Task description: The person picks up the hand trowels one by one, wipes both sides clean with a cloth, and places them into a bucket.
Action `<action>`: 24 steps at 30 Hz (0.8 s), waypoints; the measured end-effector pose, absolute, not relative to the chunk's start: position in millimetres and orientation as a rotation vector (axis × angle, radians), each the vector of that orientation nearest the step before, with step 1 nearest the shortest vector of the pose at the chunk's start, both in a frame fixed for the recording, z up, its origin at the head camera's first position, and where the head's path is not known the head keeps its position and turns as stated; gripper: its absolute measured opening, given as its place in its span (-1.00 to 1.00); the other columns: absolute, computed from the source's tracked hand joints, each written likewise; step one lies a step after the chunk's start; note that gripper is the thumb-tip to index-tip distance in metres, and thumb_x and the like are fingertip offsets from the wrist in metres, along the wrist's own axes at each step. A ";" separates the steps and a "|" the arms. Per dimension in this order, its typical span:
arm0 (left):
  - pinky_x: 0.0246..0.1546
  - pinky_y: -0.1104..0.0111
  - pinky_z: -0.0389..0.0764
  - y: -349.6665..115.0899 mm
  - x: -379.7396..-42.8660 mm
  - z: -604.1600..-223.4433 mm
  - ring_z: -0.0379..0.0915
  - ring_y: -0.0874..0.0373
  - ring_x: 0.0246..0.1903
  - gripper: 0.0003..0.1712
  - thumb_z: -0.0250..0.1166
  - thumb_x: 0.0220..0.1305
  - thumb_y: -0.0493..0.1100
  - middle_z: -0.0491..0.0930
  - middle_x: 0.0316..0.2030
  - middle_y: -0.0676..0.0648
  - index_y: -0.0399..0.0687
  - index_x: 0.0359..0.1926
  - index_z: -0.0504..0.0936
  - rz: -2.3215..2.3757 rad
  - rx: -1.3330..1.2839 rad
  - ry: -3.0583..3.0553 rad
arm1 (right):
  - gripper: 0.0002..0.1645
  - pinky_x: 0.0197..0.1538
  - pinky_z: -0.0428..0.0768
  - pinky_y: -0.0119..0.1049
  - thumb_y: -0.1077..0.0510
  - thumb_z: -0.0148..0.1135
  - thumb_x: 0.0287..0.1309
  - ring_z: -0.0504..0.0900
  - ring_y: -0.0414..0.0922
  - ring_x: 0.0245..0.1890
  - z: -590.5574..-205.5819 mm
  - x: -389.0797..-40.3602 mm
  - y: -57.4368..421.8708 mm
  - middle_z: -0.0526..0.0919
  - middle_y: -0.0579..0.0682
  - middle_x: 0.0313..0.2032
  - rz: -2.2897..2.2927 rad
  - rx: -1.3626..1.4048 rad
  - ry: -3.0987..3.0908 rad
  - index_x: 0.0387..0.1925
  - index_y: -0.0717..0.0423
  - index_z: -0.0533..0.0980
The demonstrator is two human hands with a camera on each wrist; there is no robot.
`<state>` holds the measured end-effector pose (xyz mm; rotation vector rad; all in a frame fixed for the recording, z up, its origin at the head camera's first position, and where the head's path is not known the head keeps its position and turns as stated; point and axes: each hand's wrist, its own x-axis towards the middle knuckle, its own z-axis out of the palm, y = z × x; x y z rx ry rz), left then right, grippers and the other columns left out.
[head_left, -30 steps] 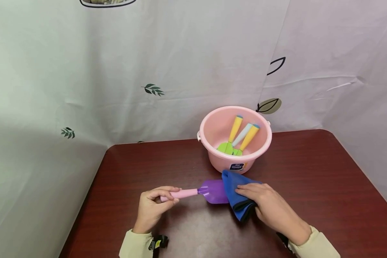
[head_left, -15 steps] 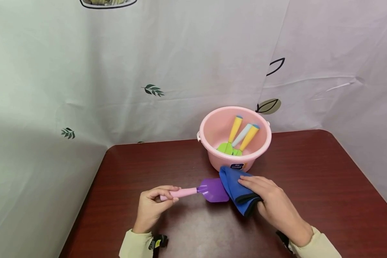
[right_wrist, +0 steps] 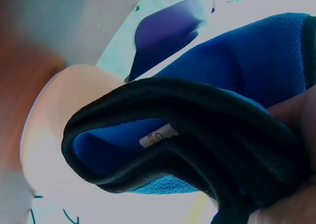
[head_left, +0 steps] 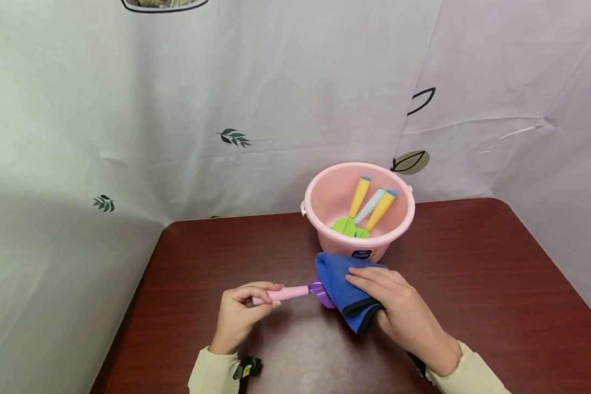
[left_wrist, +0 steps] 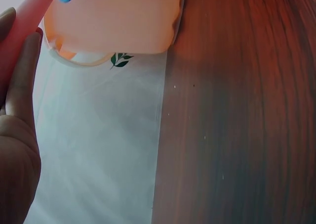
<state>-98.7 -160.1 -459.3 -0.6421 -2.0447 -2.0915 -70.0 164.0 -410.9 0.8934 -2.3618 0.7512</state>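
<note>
My left hand point(head_left: 236, 317) grips the pink handle point(head_left: 294, 293) of a toy shovel, its fingers and thumb around it. The shovel's purple blade point(head_left: 321, 294) points right, and most of it is covered in the head view by a folded blue cloth point(head_left: 342, 282) with black edging. My right hand point(head_left: 404, 312) holds that cloth against the blade, fingers on top. From the right wrist, the cloth point(right_wrist: 222, 61) hangs in loose folds with a white tag point(right_wrist: 159, 135) inside, and the purple blade point(right_wrist: 165, 28) shows beyond it.
A pink bucket point(head_left: 327, 235) stands just behind the cloth near the table's back edge. Inside lean two yellow-handled green toy tools point(head_left: 359, 198) and one with a pale blue handle point(head_left: 370, 206). The dark red-brown table point(head_left: 216, 246) meets a pale printed curtain point(head_left: 276, 98) behind.
The cloth first slid a little back off the blade, then moved left with my right hand, covering most of the blade. My left hand and the shovel have shifted slightly right.
</note>
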 end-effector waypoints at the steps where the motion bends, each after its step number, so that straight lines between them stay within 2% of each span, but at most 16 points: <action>1: -0.23 0.43 0.65 -159.0 -98.6 -458.9 0.70 -0.01 -0.15 -0.76 0.49 -0.03 -0.55 0.73 -0.22 -0.28 -0.23 -0.50 0.63 -2.091 -0.641 -2.048 | -0.10 0.35 0.22 -0.45 0.58 -0.09 -0.30 0.59 0.01 0.13 -410.6 -70.5 162.4 0.64 -0.04 0.15 0.755 0.906 -2.356 0.16 0.06 0.61; 6: -0.22 0.40 0.66 -154.6 -97.9 -457.8 0.70 -0.05 -0.14 -0.77 0.49 -0.04 -0.55 0.72 -0.21 -0.30 -0.24 -0.50 0.63 -2.110 -0.640 -2.039 | -0.14 0.33 0.31 -0.29 0.57 -0.09 -0.23 0.57 -0.01 0.17 -410.8 -70.4 156.3 0.62 -0.03 0.17 0.777 0.948 -2.383 0.16 0.08 0.61; 14: -0.22 0.39 0.67 -152.2 -97.2 -455.3 0.70 -0.07 -0.14 -0.78 0.49 -0.04 -0.55 0.73 -0.21 -0.28 -0.24 -0.50 0.64 -2.116 -0.632 -2.034 | -0.18 0.13 0.51 -0.01 0.57 -0.05 -0.32 0.61 0.00 0.10 -412.1 -72.2 152.0 0.66 -0.02 0.11 0.693 1.058 -2.353 0.08 0.15 0.66; 24: -0.24 0.41 0.66 -154.7 -97.5 -456.2 0.71 -0.05 -0.16 -0.76 0.48 -0.04 -0.57 0.73 -0.22 -0.29 -0.25 -0.52 0.63 -2.099 -0.658 -2.024 | -0.26 0.16 0.51 -0.01 0.55 -0.01 -0.24 0.60 -0.01 0.13 -416.2 -72.7 153.7 0.66 -0.02 0.10 0.632 1.088 -2.438 0.05 0.15 0.67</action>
